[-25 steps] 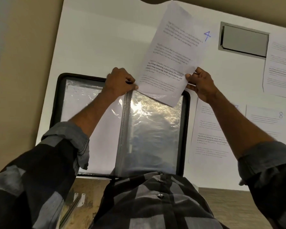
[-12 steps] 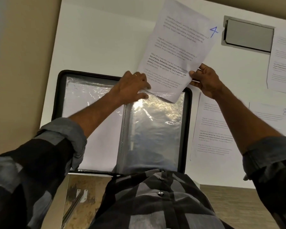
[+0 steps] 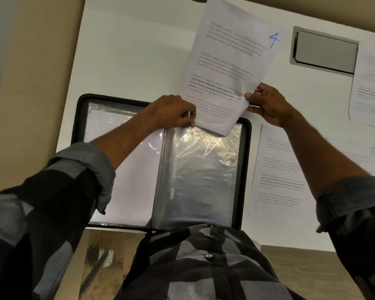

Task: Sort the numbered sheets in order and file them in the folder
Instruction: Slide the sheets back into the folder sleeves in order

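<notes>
One sheet marked 4 (image 3: 225,68) tilts above the open folder (image 3: 246,169), its lower corner at the mouth of the right-hand clear sleeve (image 3: 204,174). Your right hand (image 3: 268,105) pinches the sheet's right edge, and your left hand (image 3: 173,113) pinches the sleeve's top. Other sheets (image 3: 277,169) lie just right of the folder on the white table (image 3: 128,50).

The white tabletop (image 3: 128,61) carried an open, black-edged folder (image 3: 245,174) at its near edge, its clear sleeves facing up. Just beside the folder's right edge lay a printed sheet (image 3: 277,169). Farther right lay a sheet marked 8 (image 3: 359,152), partly hidden from view. A third sheet (image 3: 370,89) lay at the far right, just beside a grey recessed panel (image 3: 325,50) set into the tabletop's surface.
</notes>
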`<control>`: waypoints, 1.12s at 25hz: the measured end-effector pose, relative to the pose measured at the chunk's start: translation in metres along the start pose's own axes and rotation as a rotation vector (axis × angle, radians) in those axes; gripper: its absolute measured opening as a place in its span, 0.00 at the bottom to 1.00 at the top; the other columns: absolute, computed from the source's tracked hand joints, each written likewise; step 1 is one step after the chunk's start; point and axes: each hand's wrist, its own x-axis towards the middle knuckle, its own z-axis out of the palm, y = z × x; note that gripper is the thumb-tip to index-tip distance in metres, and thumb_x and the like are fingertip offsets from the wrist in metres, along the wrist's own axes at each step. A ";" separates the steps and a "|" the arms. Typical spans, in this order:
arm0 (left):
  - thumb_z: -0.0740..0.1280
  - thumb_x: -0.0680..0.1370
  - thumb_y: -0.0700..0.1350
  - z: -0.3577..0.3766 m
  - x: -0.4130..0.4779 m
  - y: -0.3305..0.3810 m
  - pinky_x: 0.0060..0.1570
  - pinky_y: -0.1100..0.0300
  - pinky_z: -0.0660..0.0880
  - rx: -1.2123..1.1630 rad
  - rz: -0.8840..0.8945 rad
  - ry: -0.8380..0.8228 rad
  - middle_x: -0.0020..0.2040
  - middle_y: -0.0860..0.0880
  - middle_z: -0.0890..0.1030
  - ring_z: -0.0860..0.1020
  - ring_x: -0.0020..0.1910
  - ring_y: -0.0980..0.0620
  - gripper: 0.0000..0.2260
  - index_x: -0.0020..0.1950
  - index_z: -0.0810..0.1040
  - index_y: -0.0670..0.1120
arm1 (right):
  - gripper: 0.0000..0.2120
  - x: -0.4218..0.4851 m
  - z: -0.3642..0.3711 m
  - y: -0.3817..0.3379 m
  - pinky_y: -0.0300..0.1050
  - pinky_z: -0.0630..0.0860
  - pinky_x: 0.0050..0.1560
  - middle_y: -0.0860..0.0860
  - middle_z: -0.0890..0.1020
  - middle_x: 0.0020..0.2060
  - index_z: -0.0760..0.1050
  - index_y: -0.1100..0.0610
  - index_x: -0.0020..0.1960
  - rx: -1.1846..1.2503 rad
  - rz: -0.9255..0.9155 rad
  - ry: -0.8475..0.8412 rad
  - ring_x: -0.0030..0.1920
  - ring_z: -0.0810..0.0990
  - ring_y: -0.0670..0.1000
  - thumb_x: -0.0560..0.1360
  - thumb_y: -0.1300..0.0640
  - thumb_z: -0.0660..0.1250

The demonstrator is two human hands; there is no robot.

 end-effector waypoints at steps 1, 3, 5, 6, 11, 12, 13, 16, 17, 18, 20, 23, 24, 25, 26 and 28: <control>0.72 0.77 0.58 -0.005 0.002 0.001 0.40 0.60 0.66 0.019 -0.002 -0.024 0.38 0.60 0.79 0.79 0.41 0.54 0.10 0.52 0.81 0.53 | 0.22 0.002 0.000 -0.001 0.47 0.81 0.58 0.53 0.83 0.62 0.71 0.58 0.74 0.005 0.003 0.005 0.61 0.83 0.53 0.81 0.65 0.65; 0.73 0.75 0.60 -0.012 0.007 0.000 0.38 0.61 0.65 0.051 0.008 -0.057 0.34 0.62 0.75 0.78 0.39 0.55 0.11 0.50 0.82 0.54 | 0.22 0.006 0.001 -0.005 0.46 0.81 0.57 0.52 0.83 0.61 0.71 0.58 0.75 0.014 0.015 -0.011 0.61 0.83 0.52 0.81 0.65 0.65; 0.74 0.72 0.64 -0.016 0.013 -0.004 0.43 0.61 0.66 0.047 0.000 -0.097 0.36 0.61 0.77 0.77 0.40 0.58 0.16 0.52 0.82 0.55 | 0.22 0.008 0.001 -0.010 0.46 0.81 0.57 0.51 0.84 0.60 0.71 0.58 0.74 0.009 0.025 -0.042 0.61 0.83 0.52 0.81 0.65 0.65; 0.74 0.71 0.66 -0.018 0.013 -0.006 0.48 0.59 0.66 0.051 -0.013 -0.131 0.39 0.61 0.79 0.77 0.42 0.58 0.18 0.52 0.82 0.56 | 0.22 0.009 0.000 -0.012 0.46 0.81 0.57 0.51 0.84 0.60 0.71 0.58 0.74 0.008 0.023 -0.047 0.61 0.83 0.52 0.81 0.65 0.66; 0.77 0.70 0.61 -0.019 0.005 -0.018 0.60 0.49 0.70 -0.042 -0.042 -0.123 0.52 0.54 0.77 0.73 0.58 0.52 0.13 0.48 0.85 0.54 | 0.22 0.014 0.004 -0.014 0.46 0.81 0.57 0.47 0.86 0.55 0.71 0.58 0.74 0.015 0.035 -0.063 0.59 0.84 0.50 0.81 0.65 0.65; 0.79 0.70 0.58 -0.017 0.005 -0.021 0.59 0.49 0.72 -0.110 -0.038 -0.116 0.53 0.53 0.76 0.72 0.58 0.52 0.12 0.46 0.86 0.53 | 0.22 0.015 0.005 -0.011 0.45 0.81 0.56 0.48 0.86 0.57 0.71 0.59 0.74 0.027 0.040 -0.060 0.60 0.84 0.51 0.81 0.65 0.65; 0.79 0.70 0.56 -0.014 0.004 -0.023 0.59 0.49 0.73 -0.165 -0.028 -0.115 0.53 0.53 0.76 0.73 0.57 0.53 0.10 0.45 0.86 0.53 | 0.22 0.015 0.006 -0.009 0.45 0.81 0.56 0.50 0.85 0.59 0.71 0.59 0.74 0.038 0.045 -0.058 0.60 0.83 0.52 0.81 0.65 0.65; 0.80 0.70 0.54 -0.008 0.005 -0.023 0.58 0.55 0.72 -0.253 -0.008 -0.100 0.52 0.55 0.76 0.73 0.56 0.55 0.08 0.44 0.86 0.53 | 0.22 0.014 0.010 -0.005 0.46 0.81 0.57 0.53 0.83 0.63 0.71 0.59 0.74 0.061 0.058 -0.066 0.62 0.82 0.54 0.81 0.65 0.65; 0.81 0.69 0.53 -0.007 0.006 -0.023 0.57 0.59 0.71 -0.273 -0.006 -0.088 0.52 0.55 0.76 0.73 0.55 0.56 0.09 0.44 0.86 0.53 | 0.22 0.014 0.010 -0.005 0.46 0.81 0.57 0.54 0.82 0.64 0.71 0.59 0.74 0.069 0.060 -0.073 0.62 0.82 0.54 0.81 0.66 0.64; 0.81 0.69 0.53 -0.007 0.008 -0.023 0.55 0.63 0.69 -0.287 -0.004 -0.078 0.52 0.55 0.76 0.73 0.55 0.57 0.09 0.44 0.86 0.52 | 0.22 0.013 0.010 -0.005 0.47 0.81 0.58 0.55 0.81 0.65 0.71 0.59 0.74 0.080 0.061 -0.081 0.62 0.82 0.54 0.81 0.66 0.64; 0.81 0.68 0.54 -0.008 0.009 -0.024 0.52 0.68 0.66 -0.300 0.000 -0.071 0.52 0.56 0.75 0.72 0.54 0.60 0.09 0.44 0.87 0.53 | 0.21 0.013 0.010 -0.006 0.49 0.81 0.58 0.55 0.82 0.64 0.71 0.58 0.74 0.093 0.063 -0.082 0.61 0.83 0.54 0.81 0.65 0.63; 0.81 0.67 0.55 -0.010 0.009 -0.027 0.50 0.68 0.65 -0.290 0.005 -0.079 0.50 0.58 0.75 0.71 0.52 0.63 0.10 0.44 0.87 0.54 | 0.22 0.014 0.013 -0.007 0.51 0.80 0.58 0.53 0.83 0.62 0.71 0.58 0.74 0.096 0.059 -0.074 0.59 0.84 0.54 0.81 0.63 0.65; 0.81 0.67 0.55 -0.010 0.009 -0.027 0.50 0.67 0.66 -0.291 0.003 -0.080 0.49 0.58 0.75 0.71 0.52 0.63 0.10 0.44 0.87 0.54 | 0.22 0.014 0.017 -0.007 0.50 0.81 0.57 0.53 0.83 0.63 0.71 0.57 0.74 0.104 0.050 -0.081 0.61 0.83 0.54 0.81 0.63 0.66; 0.81 0.67 0.55 -0.009 0.009 -0.027 0.51 0.64 0.68 -0.292 0.001 -0.080 0.49 0.57 0.75 0.71 0.51 0.62 0.10 0.44 0.87 0.54 | 0.23 0.013 0.022 -0.005 0.50 0.81 0.57 0.53 0.82 0.64 0.70 0.56 0.74 0.114 0.036 -0.086 0.62 0.83 0.55 0.80 0.63 0.68; 0.82 0.67 0.55 -0.008 0.009 -0.027 0.52 0.61 0.69 -0.291 -0.004 -0.078 0.49 0.56 0.76 0.72 0.51 0.60 0.10 0.44 0.87 0.54 | 0.25 0.013 0.027 -0.002 0.50 0.81 0.57 0.53 0.82 0.65 0.70 0.56 0.74 0.127 0.014 -0.082 0.63 0.82 0.55 0.79 0.64 0.69; 0.82 0.67 0.56 -0.005 0.008 -0.027 0.53 0.57 0.73 -0.293 -0.020 -0.070 0.49 0.55 0.77 0.74 0.51 0.57 0.11 0.44 0.86 0.55 | 0.27 0.013 0.035 0.003 0.50 0.81 0.57 0.55 0.81 0.65 0.69 0.57 0.75 0.146 -0.041 -0.025 0.64 0.82 0.56 0.78 0.66 0.70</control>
